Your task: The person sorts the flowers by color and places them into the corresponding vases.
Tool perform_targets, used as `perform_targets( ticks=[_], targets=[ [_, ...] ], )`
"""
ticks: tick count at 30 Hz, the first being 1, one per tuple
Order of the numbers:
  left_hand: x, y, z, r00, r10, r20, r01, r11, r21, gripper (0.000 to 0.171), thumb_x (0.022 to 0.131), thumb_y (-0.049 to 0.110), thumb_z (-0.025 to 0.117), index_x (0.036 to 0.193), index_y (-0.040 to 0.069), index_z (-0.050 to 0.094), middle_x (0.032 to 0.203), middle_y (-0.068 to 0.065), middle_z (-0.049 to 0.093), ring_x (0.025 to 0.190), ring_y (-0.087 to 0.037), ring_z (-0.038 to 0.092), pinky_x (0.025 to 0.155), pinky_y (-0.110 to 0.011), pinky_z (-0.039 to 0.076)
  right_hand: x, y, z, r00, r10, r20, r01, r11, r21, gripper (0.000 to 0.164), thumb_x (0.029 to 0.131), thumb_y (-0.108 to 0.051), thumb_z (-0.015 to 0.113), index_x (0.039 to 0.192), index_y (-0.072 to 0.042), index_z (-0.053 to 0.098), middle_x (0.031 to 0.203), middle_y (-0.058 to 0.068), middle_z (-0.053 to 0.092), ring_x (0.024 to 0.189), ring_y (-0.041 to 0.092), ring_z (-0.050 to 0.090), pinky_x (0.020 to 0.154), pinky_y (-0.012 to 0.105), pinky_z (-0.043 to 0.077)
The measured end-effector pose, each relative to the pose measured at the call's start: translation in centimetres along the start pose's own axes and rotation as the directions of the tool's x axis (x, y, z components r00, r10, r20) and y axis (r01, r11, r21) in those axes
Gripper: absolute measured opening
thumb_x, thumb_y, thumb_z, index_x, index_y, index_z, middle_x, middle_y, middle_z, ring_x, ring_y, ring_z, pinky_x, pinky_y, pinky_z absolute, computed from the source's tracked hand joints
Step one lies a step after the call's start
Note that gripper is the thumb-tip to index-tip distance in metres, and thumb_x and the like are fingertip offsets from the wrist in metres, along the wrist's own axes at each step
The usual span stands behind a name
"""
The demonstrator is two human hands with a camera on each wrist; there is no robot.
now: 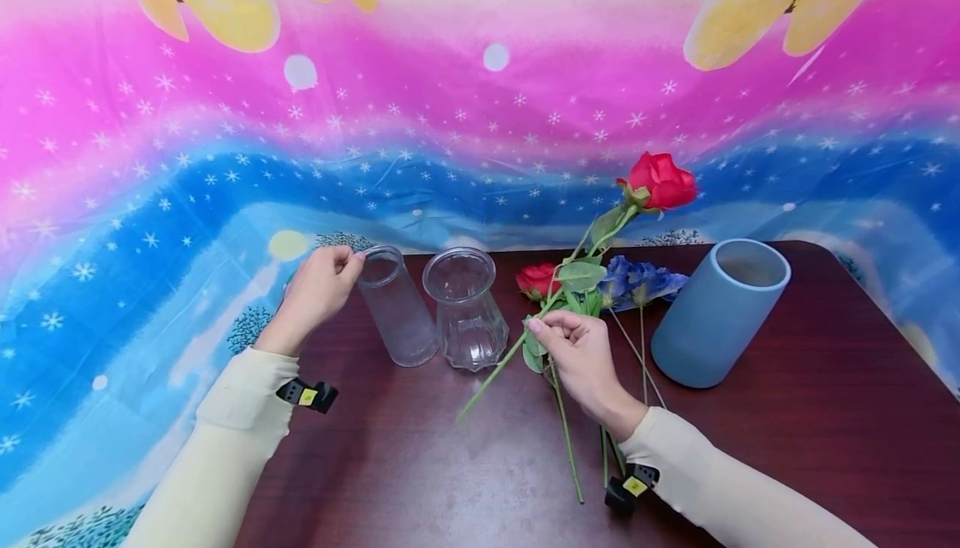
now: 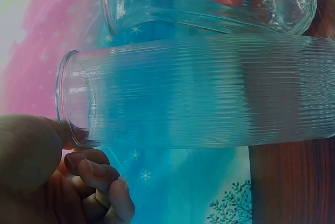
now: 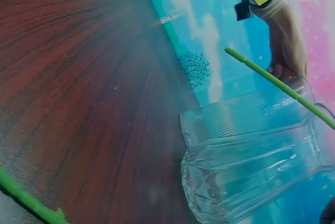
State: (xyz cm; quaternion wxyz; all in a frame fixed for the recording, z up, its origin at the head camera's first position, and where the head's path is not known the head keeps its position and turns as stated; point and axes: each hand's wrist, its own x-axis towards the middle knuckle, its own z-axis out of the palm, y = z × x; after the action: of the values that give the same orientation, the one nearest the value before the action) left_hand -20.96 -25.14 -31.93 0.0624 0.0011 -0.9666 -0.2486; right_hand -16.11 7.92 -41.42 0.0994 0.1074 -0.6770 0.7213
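Two hands are above the dark wooden table (image 1: 420,473), and each of them has hold of one thing. The right hand (image 1: 577,356) pinches the stem of a red rose (image 1: 581,275) between the thumb and the bent fingers, below the leaves. The left hand (image 1: 318,285) pinches, with thumb and finger, the rim of a ribbed glass vase (image 1: 402,314).

The relation which seems to matter most is between the stem and the mouths of the glass vases. The long axis of the rose is slanted: its bloom (image 1: 663,181) is up and to the right, while its cut end (image 1: 467,409) points down and to the left, in front of the waisted glass vase (image 1: 472,327). Both glass vases are to the left of the right hand, and the waisted one is between the two hands, nearer to the right. How high the cut end is over the table, I cannot judge with certainty.

The right forearm comes from the lower right; the left one rises from the lower left, with the wrist bent inward to the rim. Behind the right hand lie another red rose (image 1: 536,279) and blue flowers (image 1: 637,281); a matte blue vase (image 1: 712,323) stands to its right.
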Motion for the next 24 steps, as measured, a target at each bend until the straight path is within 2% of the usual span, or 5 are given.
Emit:
perform_targets(
  ticks=[9,24],
  targets=[
    [0.0,-0.1,0.0,1.000,-0.002,-0.001,0.002,1.000,-0.006,0.043,0.107,0.039,0.043,0.072,0.014,0.042,0.065,-0.001,0.039,0.063,-0.023,0.042,0.059,-0.034,0.033,0.5,-0.8,0.3,0.997,-0.073,-0.016,0.073,0.997,-0.003,0.015,0.092,0.002,0.068,0.084,0.014,0.066,0.053,-0.011,0.035,0.048,-0.002,0.028,0.047,0.030,0.019],
    [0.2,-0.1,0.0,1.000,0.003,0.010,-0.002,1.000,-0.017,0.044,0.107,0.040,0.042,0.072,0.014,0.040,0.063,-0.001,0.037,0.061,-0.023,0.040,0.056,-0.033,0.033,1.1,-1.8,1.0,0.984,-0.164,-0.076,0.166,0.986,0.029,0.014,0.091,0.005,0.068,0.081,0.014,0.065,0.052,-0.013,0.036,0.047,-0.004,0.027,0.045,0.025,0.016]
  ],
)
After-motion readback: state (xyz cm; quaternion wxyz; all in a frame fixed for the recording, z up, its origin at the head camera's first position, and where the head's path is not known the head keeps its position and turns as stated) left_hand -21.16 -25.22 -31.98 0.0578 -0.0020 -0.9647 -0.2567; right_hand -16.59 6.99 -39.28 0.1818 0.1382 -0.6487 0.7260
